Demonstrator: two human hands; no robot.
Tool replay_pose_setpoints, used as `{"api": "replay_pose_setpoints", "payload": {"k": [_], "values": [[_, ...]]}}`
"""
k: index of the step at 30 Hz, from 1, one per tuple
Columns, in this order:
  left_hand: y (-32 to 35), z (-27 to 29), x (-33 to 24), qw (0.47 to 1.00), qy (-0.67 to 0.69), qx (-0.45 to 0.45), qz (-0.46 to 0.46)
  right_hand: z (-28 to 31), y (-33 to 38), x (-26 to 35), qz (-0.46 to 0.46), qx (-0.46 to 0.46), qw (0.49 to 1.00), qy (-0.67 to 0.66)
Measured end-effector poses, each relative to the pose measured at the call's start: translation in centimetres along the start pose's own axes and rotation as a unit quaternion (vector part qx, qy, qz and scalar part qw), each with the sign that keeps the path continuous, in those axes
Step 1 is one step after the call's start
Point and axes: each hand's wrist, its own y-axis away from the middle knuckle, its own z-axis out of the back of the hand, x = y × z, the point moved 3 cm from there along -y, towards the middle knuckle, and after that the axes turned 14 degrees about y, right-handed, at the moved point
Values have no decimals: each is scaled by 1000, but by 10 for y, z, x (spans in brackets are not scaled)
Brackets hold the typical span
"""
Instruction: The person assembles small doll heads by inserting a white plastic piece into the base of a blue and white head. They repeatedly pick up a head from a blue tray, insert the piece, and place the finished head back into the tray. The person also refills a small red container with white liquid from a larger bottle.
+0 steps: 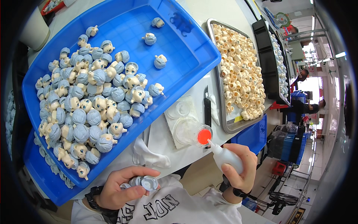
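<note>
My left hand is closed around a few small light blue plastic pieces. One is a round hollow cap with its inside facing up; they look like doll-hair parts. In my right hand is a translucent white squeeze bottle, tilted so that its narrow nozzle points up and left. The nozzle tip is beside a small clear round container with a bright orange-red disc-like middle. I cannot tell whether the two touch. That container is at the edge of a whitish, stained pad bearing round clear dishes.
On the left, a large blue tray holds many doll heads with light blue hair. A metal tray of cream-coloured parts is at right, beside a black tray. A black-handled knife and a white cloth lie between.
</note>
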Motion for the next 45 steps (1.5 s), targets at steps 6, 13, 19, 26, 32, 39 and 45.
{"api": "replay_pose_setpoints", "payload": {"k": [6, 13, 19, 26, 32, 39, 45], "values": [[0, 0, 0, 1000, 5, 3, 0, -1, 1, 1, -37, 6, 999, -26], [0, 0, 0, 1000, 10, 6, -1, -4, 3, 0, -23, 19, 1000, -5], [0, -1, -1, 1000, 14, 12, -8, -8, 7, -2, -11, 14, 1000, 15], [0, -1, 0, 1000, 10, 14, -5, -7, 7, -2, -5, -9, 1000, 17], [1, 0, 0, 1000, 7, 16, -8, -12, 7, -2, 30, -22, 997, 64], [0, -2, -1, 1000, 12, 18, -10, -14, 14, -2, 57, -58, 986, 143], [0, -1, -1, 1000, 10, 14, -6, -16, 11, -1, 63, -81, 987, 121]]}}
